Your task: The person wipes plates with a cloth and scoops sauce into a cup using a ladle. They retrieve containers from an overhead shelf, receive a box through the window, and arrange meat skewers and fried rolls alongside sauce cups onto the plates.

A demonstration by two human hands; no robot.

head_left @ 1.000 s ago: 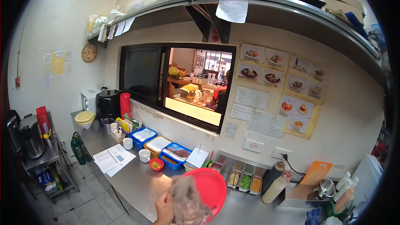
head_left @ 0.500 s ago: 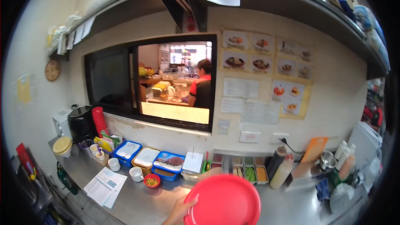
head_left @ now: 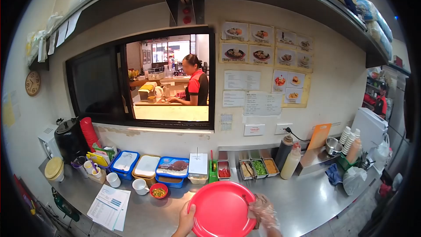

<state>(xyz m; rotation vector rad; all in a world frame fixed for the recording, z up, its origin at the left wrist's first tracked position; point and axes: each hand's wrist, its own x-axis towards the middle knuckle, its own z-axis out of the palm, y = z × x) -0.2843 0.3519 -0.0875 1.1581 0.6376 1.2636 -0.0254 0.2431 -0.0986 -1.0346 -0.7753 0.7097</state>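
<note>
A round red plate [head_left: 221,210] is held over the steel counter at the bottom centre. My left hand [head_left: 185,219] grips its left rim, the thumb on top and the other fingers underneath. At the right rim is my right hand [head_left: 264,213], in a clear plastic glove, its fingers bent in against the plate. Something pale and brownish shows at those fingertips, too small and blurred to name. A small dark mark sits on the plate near the gloved fingers. Beyond the plate, a small red bowl [head_left: 158,190] holds chopped, mixed-colour food.
Along the wall stand blue-rimmed tubs [head_left: 173,166], metal pans of toppings [head_left: 259,167] and sauce bottles [head_left: 290,162]. Papers [head_left: 107,206] and white mugs [head_left: 140,186] lie left. A person [head_left: 196,81] stands beyond the window. An overhead shelf [head_left: 289,13] juts out.
My gloved right hand, a blur behind the plate before, now touches its right rim. The plate has shifted slightly left. The view has turned, and the person beyond the window has turned sideways.
</note>
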